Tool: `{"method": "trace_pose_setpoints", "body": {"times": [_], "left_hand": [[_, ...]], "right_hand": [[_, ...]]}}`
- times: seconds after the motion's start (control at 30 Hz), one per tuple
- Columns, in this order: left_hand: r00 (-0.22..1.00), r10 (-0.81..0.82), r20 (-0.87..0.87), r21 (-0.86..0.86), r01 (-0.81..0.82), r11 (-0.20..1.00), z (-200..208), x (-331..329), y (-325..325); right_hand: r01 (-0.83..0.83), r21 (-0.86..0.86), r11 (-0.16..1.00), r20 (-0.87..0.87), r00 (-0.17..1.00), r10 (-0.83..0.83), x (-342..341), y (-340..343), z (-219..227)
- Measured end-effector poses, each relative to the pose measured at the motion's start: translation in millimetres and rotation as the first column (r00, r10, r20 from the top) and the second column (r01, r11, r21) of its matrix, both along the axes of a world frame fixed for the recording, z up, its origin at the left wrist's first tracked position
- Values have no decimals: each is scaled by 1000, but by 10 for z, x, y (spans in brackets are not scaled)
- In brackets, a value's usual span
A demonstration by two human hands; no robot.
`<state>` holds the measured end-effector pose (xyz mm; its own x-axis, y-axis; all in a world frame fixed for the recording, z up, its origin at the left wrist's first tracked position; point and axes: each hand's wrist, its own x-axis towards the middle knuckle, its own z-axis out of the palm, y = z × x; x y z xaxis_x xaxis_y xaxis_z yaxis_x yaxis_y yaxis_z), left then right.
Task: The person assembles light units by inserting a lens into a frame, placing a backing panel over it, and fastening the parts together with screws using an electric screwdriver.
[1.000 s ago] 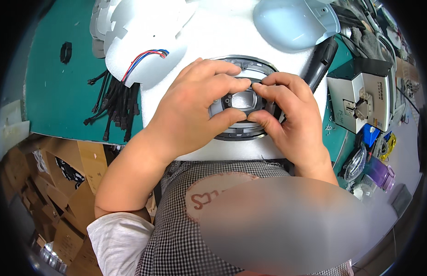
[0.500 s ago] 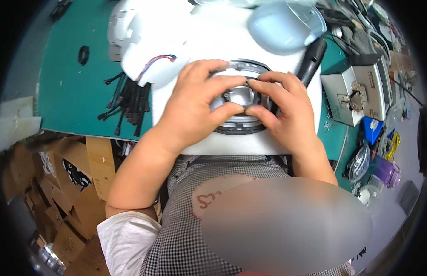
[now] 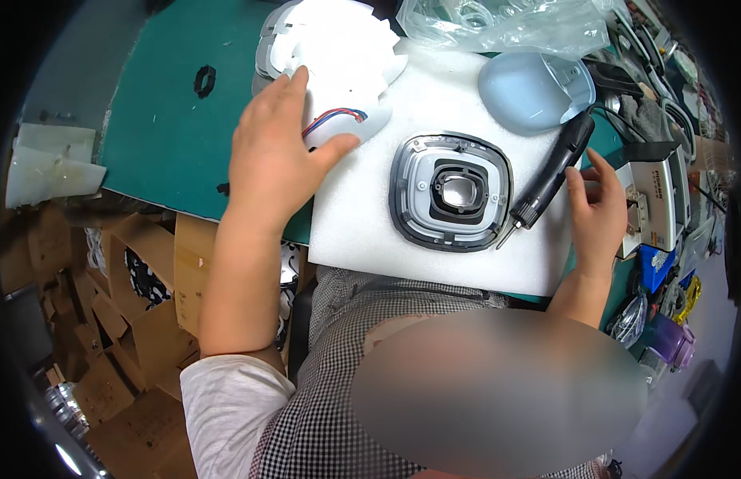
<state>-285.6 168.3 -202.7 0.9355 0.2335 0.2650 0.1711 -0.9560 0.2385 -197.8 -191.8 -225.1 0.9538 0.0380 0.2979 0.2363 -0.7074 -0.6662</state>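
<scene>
On the white foam mat (image 3: 346,227) lies a rounded-square housing (image 3: 402,184), grey and black, with an oval metal piece in its middle. My left hand (image 3: 270,156), fingers stretched and thumb apart, is over the near left corner of the white plastic parts (image 3: 338,48). A bundle of red and blue wires (image 3: 336,117) shows beside its thumb. At the right, my right hand (image 3: 600,207) has its fingers loosely bent and apart, with nothing seen in them. A black electric screwdriver (image 3: 552,172) lies just left of it, its bit pointing toward the housing.
A pale blue curved shell (image 3: 518,92) and a clear plastic bag (image 3: 506,28) lie at the back. Right of my right hand stands a metal-and-white box (image 3: 658,199). A black ring (image 3: 204,81) rests on the green table (image 3: 167,120); cardboard boxes (image 3: 147,343) stand lower left.
Both hands have come off the housing: the left moved left toward the white parts, the right moved right past the screwdriver. The whole view has shifted somewhat.
</scene>
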Motion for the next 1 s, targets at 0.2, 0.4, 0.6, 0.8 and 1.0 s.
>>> {"method": "trace_pose_setpoints", "body": {"times": [0.2,0.4,0.6,0.8,1.0], "left_hand": [[991,94,-97,93,-85,992,-167,148,-131],[993,85,-82,119,-75,990,-211,146,-147],[994,86,-62,-40,-89,995,-142,177,-199],[940,-33,340,-199,106,974,-59,4,12],[869,-143,473,-501,399,768,174,-85,55]], "right_hand": [[42,-256,966,-188,978,-93,3,147,130],[-46,-232,972,-238,971,-11,55,261,131],[-35,-216,976,-330,943,-39,130,261,193],[61,511,857,-310,943,117,69,72,-115],[-166,916,366,123,983,139,-161,-69,304]]}}
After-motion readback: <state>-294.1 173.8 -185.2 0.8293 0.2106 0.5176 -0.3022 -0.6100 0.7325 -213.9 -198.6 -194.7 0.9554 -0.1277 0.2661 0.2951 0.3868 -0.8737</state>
